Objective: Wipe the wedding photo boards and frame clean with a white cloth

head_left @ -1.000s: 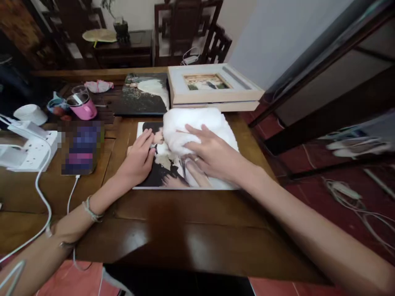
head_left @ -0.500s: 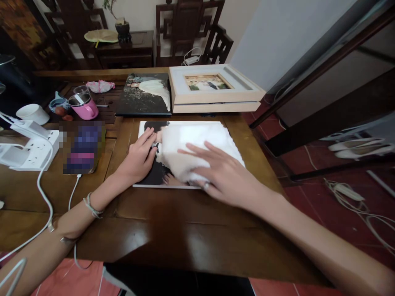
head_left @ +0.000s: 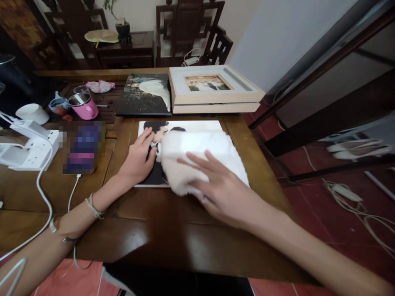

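Observation:
A large photo print [head_left: 182, 125] lies flat on the wooden table [head_left: 173, 230]. My left hand [head_left: 137, 158] rests flat on its left edge, fingers stretched out, holding it still. A white cloth [head_left: 197, 158] covers most of the print's near and right part. My right hand [head_left: 222, 189] lies on the cloth with fingers spread, pressing it down near the print's front edge.
Behind the print lie a dark photo album [head_left: 143, 95] and stacked pale picture frames [head_left: 212, 90]. A pink mug [head_left: 83, 106], a white bowl [head_left: 32, 114], a white power strip [head_left: 31, 148] with cables and a blurred item [head_left: 82, 148] stand at the left. Cables lie on the red floor [head_left: 348, 197] at right.
My right hand has dragged the white cloth toward me across the print, from its far part to its front edge, uncovering the top of the picture. My left hand has stayed in place.

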Tool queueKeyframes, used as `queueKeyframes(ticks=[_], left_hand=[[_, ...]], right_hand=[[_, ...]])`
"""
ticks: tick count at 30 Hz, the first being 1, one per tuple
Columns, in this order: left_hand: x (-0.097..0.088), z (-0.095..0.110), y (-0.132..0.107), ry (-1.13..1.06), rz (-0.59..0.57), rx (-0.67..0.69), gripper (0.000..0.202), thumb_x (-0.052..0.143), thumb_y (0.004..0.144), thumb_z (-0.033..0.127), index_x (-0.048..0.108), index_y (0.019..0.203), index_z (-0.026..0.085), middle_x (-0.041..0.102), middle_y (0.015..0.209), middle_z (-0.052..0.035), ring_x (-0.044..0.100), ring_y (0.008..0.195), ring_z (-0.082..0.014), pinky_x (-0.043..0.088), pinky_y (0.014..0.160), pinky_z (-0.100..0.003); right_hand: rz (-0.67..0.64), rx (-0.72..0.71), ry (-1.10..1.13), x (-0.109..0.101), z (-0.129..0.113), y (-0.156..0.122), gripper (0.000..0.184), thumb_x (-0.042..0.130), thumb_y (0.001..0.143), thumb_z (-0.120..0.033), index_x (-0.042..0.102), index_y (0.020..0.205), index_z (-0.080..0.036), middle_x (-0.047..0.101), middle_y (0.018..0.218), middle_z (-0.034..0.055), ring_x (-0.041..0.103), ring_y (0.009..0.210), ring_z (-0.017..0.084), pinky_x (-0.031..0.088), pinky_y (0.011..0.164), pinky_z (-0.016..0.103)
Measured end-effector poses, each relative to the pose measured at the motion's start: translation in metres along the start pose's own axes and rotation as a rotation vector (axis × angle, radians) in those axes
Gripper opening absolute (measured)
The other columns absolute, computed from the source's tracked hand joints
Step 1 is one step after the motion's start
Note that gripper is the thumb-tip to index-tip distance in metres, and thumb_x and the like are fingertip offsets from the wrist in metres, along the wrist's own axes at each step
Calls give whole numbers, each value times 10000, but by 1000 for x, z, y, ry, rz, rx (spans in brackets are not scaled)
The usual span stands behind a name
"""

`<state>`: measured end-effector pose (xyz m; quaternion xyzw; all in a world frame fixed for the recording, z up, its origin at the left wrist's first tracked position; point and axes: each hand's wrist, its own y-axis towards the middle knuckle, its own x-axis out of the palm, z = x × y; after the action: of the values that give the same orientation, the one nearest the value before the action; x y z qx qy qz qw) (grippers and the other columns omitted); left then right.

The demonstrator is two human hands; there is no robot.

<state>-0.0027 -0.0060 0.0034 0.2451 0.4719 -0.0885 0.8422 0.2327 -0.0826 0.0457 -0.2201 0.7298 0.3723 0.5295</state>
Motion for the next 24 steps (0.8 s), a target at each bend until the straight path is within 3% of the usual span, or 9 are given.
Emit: queueKeyframes(ticks=[2, 5, 10, 15, 18, 24], left_hand=[[-1, 1, 5, 6, 10, -2, 463, 410, 961, 219, 475, 1369, 12, 431, 1499, -232, 384, 1418, -294, 328, 1165, -491], [-3, 0, 10, -1, -4, -1, 455, 413, 964, 225, 486, 1362, 17, 430, 1502, -227, 365, 1429, -293, 318, 1169, -494], [-15, 3, -5, -22, -37, -24, 468, 418, 967, 242, 477, 1386, 40, 418, 1514, -213, 306, 1457, -300, 299, 1167, -532], [-28, 8, -30, -87, -60, -49, 463, 363, 982, 218, 456, 1426, 123, 367, 1561, -156, 268, 1476, -263, 265, 1180, -522], [-29, 7, -35, -99, -62, -70, 473, 323, 981, 195, 452, 1431, 135, 346, 1573, -144, 261, 1479, -250, 234, 1194, -506], [-13, 0, -11, -84, -63, -63, 492, 395, 989, 309, 412, 1453, 145, 332, 1574, -170, 240, 1483, -284, 241, 1177, -543]], right_hand=[[-9, -23, 44, -7, -16, -14, 266, 538, 751, -38, 724, 880, -178, 563, 1400, 169, 449, 1344, 393, 387, 1063, 667], [-20, -40, 96, -10, -20, -20, 247, 531, 731, -44, 710, 800, -200, 547, 1422, 131, 436, 1360, 365, 381, 1082, 643], [-12, -15, 30, -11, 7, -5, 276, 475, 822, -58, 707, 885, -195, 575, 1395, 147, 469, 1345, 340, 405, 1070, 633], [22, 159, -53, -10, 39, 17, 257, 457, 916, -167, 675, 1054, -164, 667, 1234, 213, 508, 1316, 338, 455, 1031, 604], [59, 234, -76, -5, 47, 22, 253, 460, 933, -201, 654, 1089, -155, 660, 1241, 218, 502, 1318, 358, 455, 1018, 626], [46, 47, -51, 3, 17, 0, 235, 502, 814, -61, 695, 895, -167, 561, 1401, 188, 431, 1364, 384, 354, 1077, 688]])
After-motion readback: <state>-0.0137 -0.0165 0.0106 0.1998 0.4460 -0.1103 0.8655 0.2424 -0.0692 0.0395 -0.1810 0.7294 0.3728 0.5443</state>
